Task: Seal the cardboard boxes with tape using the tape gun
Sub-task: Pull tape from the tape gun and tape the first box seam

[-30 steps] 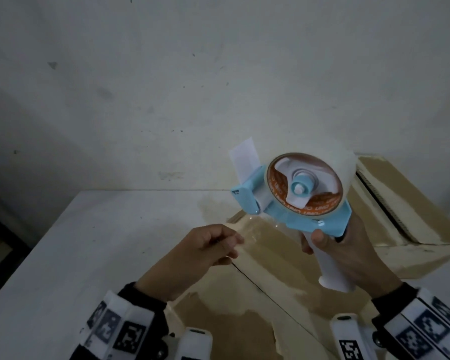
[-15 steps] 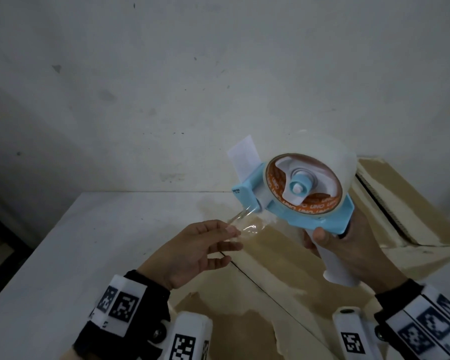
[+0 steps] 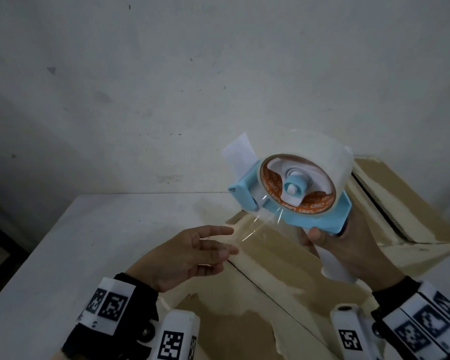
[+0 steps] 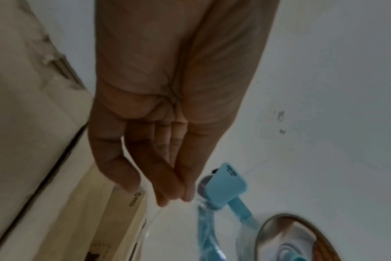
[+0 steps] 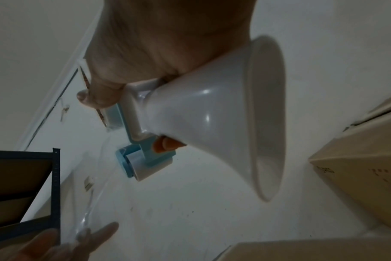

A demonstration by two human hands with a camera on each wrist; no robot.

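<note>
My right hand (image 3: 348, 246) grips the white handle of the blue tape gun (image 3: 296, 193), held in the air above the near cardboard box (image 3: 270, 289). The roll of clear tape faces me. A strip of clear tape (image 3: 255, 227) runs from the gun's roller down to my left hand (image 3: 190, 253). That hand's fingers (image 4: 174, 185) are straight, with the tape end lying against the fingertips. The thumb stands a little apart from them. The box's flaps are down and its centre seam shows as a dark line. In the right wrist view my right hand (image 5: 156, 44) wraps the flared handle (image 5: 212, 114).
A second cardboard box (image 3: 405, 211) stands behind and right of the first, against the wall. Both rest on a white table (image 3: 89, 242) whose left half is bare. A dark metal shelf (image 5: 54, 185) shows in the right wrist view.
My left hand went from pinching the tape end to straight fingers and drew back toward me. The tape strip is now longer. The gun stayed raised in my right hand.
</note>
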